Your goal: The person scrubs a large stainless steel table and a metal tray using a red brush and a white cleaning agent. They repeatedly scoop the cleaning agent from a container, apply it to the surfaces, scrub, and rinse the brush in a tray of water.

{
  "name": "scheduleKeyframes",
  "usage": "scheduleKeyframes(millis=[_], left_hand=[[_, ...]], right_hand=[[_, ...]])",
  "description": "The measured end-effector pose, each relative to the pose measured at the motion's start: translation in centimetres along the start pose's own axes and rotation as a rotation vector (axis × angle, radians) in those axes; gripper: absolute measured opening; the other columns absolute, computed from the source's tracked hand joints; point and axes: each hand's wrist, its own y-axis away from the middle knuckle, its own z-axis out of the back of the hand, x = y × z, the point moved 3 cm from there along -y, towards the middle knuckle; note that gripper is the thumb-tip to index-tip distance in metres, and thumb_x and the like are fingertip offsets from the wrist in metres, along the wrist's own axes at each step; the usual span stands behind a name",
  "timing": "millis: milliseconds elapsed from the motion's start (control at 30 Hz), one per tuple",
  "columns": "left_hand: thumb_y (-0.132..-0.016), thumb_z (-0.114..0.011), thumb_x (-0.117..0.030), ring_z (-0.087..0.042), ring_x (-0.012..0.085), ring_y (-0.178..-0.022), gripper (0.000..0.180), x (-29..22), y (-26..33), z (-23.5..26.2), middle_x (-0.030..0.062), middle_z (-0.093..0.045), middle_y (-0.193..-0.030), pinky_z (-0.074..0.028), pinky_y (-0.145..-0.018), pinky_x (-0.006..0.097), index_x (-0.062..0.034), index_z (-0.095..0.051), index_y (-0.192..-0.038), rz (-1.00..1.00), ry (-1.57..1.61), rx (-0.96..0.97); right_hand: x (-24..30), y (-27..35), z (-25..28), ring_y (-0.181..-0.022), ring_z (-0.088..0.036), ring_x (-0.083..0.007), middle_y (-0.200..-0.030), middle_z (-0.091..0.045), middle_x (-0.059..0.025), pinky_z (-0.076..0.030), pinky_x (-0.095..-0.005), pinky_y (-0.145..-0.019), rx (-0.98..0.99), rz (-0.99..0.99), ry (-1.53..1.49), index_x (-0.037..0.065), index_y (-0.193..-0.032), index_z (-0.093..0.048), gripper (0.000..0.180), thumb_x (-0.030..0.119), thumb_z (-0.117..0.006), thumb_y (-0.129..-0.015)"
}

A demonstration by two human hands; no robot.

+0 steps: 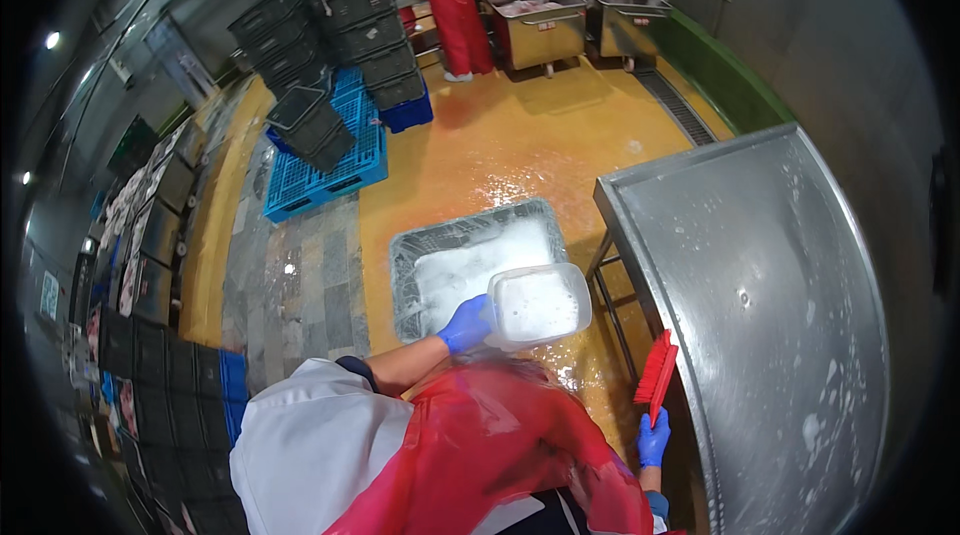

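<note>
Your red apron (480, 425) is nearest the camera, left of the metal surface (760, 245). Left hand (464, 325): gripping a translucent container (540, 273) by its side, foamy liquid (545, 315) in it, held left of the surface. In view it overlaps the near corner of the grey tub (402, 280); can't tell how high it hangs. Tub is on the yellow floor (470, 155), farther left of the surface, suds (450, 280) inside. Right hand (653, 438): closed on the handle of a red brush (657, 370), at the surface's left edge, bristles facing away from it; can't tell if they touch. Foam streaks (812, 430) lie on the surface. Reads as the carry step: soapy liquid loaded, brush at the ready. Next move calls for you to keep the container level, wrist firm, and turn the bristles toward whatever gets scrubbed.
</note>
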Motion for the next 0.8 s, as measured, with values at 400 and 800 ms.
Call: scheduleKeyframes(millis=[400, 800], left_hand=[[-0.077, -0.064, -0.004, -0.061, 0.0135, -0.088, 0.027, -2.0, -2.5, -1.0, 0.0111, -0.067, -0.097, -0.050, -0.079, 0.031, -0.0022, -0.062, -0.104, -0.040, -0.095, -0.049], [-0.077, -0.066, -0.008, -0.063, 0.0168, -0.084, 0.025, -4.4, -7.7, -0.2, 0.0101, -0.067, -0.093, -0.051, -0.074, 0.032, -0.0033, -0.063, -0.101, -0.066, -0.085, -0.038]], right_hand=[[5.4, -9.5, -3.3, -0.040, -0.040, -0.0061, -0.057, -0.043, 0.0022, -0.033, -0.0215, -0.035, 0.100, -0.014, -0.485, 0.004, -0.116, -0.048, 0.025, 0.017, -0.052, -0.095], [7.2, -10.0, 4.8, -0.049, -0.034, -0.0067, -0.064, -0.038, 0.0023, -0.031, -0.0235, -0.042, -0.051, -0.043, -1.534, 0.005, -0.134, -0.043, 0.052, 0.043, -0.043, -0.098]])
